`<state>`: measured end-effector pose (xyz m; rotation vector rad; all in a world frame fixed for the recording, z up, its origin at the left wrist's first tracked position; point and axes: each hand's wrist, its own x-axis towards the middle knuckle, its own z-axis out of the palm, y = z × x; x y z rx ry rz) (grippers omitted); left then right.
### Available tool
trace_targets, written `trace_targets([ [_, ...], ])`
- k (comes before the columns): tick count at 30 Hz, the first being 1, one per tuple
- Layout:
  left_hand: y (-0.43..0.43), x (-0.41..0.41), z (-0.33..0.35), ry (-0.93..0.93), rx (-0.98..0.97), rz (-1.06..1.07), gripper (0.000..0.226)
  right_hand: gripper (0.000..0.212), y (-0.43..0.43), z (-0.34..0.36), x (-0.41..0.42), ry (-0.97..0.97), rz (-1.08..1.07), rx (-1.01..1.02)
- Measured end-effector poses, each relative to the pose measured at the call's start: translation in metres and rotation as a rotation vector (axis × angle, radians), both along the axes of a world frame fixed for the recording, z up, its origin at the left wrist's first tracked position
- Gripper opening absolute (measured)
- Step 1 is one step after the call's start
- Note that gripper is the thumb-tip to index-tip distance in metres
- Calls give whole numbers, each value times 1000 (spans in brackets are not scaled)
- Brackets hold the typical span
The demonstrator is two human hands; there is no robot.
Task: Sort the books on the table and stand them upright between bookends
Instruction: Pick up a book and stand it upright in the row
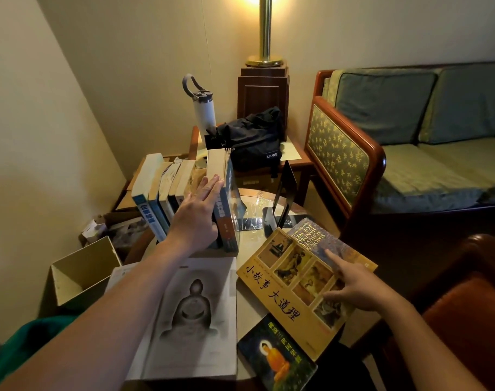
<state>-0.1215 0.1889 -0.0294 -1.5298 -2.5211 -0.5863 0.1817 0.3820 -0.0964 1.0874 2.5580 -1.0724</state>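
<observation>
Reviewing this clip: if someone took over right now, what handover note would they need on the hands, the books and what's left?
Left hand: open, flat against the standing row of books, steadying it.
Right hand: open, fingers resting on the yellow book, which lies flat.
Done: several books stand upright on the table's left side.
Left: four lie flat: the yellow book, the handbook under it, the grey book and the dark book with an orange figure.
The black bookend stands apart, right of the row; it probably needs closing in last.
</observation>
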Motion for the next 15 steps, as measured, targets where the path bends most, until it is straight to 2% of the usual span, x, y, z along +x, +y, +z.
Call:
trace_targets([
  [3, 0, 0, 1, 2, -14, 3, 89, 98, 2, -3, 7, 128, -88, -73],
  [5, -1, -1, 1, 4, -24, 5, 90, 99, 3, -6, 16, 189, -152, -137],
  [11, -1, -1, 1, 2, -25, 10, 91, 101, -5, -8, 22, 283, -160, -192],
  [15, -2, 0, 1, -6, -25, 13, 91, 95, -5, -2, 16, 517, -329, -247],
])
